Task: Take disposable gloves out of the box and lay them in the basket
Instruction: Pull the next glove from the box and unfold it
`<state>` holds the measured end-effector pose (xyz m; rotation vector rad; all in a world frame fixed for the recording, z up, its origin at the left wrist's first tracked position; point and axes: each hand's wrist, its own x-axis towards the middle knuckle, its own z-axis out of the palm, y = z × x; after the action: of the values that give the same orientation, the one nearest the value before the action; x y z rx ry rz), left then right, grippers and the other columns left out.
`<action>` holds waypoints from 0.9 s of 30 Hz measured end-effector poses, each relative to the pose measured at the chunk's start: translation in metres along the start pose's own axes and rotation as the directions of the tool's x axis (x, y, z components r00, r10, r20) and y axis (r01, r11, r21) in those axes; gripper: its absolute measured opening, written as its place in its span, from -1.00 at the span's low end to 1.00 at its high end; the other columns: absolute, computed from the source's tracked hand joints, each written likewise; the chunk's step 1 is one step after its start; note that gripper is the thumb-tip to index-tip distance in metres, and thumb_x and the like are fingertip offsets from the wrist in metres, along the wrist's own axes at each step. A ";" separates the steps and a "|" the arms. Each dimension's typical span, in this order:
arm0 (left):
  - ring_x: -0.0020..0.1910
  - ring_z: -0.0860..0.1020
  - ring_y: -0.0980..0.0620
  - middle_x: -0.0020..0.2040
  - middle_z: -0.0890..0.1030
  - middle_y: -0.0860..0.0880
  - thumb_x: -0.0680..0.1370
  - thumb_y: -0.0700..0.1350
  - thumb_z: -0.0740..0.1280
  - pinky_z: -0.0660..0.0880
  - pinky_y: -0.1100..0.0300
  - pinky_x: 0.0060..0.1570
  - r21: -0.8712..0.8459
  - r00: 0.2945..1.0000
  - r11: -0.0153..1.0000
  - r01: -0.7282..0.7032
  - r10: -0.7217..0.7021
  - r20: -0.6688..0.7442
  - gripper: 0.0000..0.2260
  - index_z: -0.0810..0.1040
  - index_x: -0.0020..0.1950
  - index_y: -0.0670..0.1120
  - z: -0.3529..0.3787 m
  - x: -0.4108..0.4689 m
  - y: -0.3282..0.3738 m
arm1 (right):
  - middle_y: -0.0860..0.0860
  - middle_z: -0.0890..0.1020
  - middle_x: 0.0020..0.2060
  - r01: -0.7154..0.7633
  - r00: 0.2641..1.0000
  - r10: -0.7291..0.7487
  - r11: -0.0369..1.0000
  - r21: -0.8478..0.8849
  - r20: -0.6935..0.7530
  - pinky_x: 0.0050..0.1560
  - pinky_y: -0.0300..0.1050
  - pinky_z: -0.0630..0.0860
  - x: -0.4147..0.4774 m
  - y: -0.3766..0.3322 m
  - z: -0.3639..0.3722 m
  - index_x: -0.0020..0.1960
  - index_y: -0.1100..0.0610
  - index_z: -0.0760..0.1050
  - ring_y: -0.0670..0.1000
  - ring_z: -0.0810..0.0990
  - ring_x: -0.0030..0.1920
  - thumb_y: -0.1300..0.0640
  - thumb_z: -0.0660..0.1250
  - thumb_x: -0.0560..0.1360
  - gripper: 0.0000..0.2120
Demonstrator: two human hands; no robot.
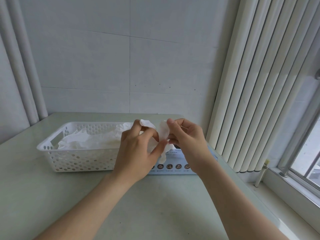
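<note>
While both grips work a single glove above the box, I judge the task partly done. My left grip (pixel 138 149) pinches the glove (pixel 163 134) between thumb and curled fingers. My right grip (pixel 185 141) pinches the same glove from the 3 o'clock side, thumb and forefinger pressed on its upper fold. The glove is held in the air, crumpled, over the box (pixel 174 168), with one tail hanging toward the box top.

A loose heap of gloves (pixel 83 141) lies inside the basket (pixel 78 158), which stands on the bench (pixel 155 205) at 9 o'clock of the box. I cannot tell whether basket and box touch, as my left grip covers the join.

Judged remaining: carry this glove toward 9 o'clock, lay it in, and repeat.

Hidden behind my grips: the box opening and whatever stock is left. The print on the box front is too small to read. The number of gloves in the basket cannot be made out.
</note>
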<state>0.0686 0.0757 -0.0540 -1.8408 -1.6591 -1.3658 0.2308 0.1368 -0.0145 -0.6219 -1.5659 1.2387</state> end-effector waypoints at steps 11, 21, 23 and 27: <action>-0.04 0.53 0.21 0.13 0.46 0.00 0.62 0.09 0.39 0.43 0.38 0.03 -0.169 0.978 0.980 0.100 -0.128 -0.163 -0.74 0.66 -0.05 -0.10 -0.007 0.007 -0.001 | -0.14 0.65 0.13 0.188 0.971 -0.071 0.821 -0.539 0.229 0.06 -0.25 0.58 -0.002 0.014 -0.007 0.35 -0.19 0.45 -0.16 0.60 0.19 0.17 0.58 0.40 -0.39; -0.10 0.61 0.24 0.03 0.52 -0.03 0.63 0.03 0.41 0.43 0.51 -0.21 -0.256 0.949 0.949 0.185 -0.240 -0.203 -0.71 0.60 -0.09 -0.19 -0.012 0.011 0.004 | -0.13 0.70 -0.21 0.266 0.957 -0.289 0.826 -0.496 0.030 -0.14 -0.10 0.59 0.003 0.015 0.003 0.01 0.06 0.66 -0.06 0.67 -0.15 0.07 0.30 0.71 -0.81; -0.18 0.63 0.17 0.01 0.54 -0.02 0.64 0.05 0.38 0.47 0.43 -0.24 -0.268 0.951 0.948 0.174 -0.232 -0.204 -0.71 0.62 -0.03 -0.18 -0.012 0.011 0.002 | -0.13 0.68 -0.24 0.279 0.942 -0.334 0.838 -0.469 -0.035 -0.20 -0.11 0.54 0.001 0.012 0.007 -0.04 0.05 0.65 -0.06 0.62 -0.22 0.05 0.33 0.70 -0.81; -0.38 0.62 0.11 -0.01 0.55 -0.01 0.68 0.02 0.36 0.48 0.30 -0.34 -0.322 0.945 0.930 0.176 -0.251 -0.208 -0.75 0.59 -0.05 -0.15 -0.014 0.011 0.002 | -0.01 0.69 -0.30 0.253 0.945 -0.313 0.881 -0.399 -0.091 -0.33 -0.08 0.52 -0.004 -0.003 0.005 -0.09 0.05 0.66 -0.01 0.61 -0.32 -0.05 0.49 0.59 -0.82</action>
<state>0.0630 0.0713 -0.0373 -1.5832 -1.6319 -1.9483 0.2277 0.1304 -0.0132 -0.6862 -1.7104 0.6513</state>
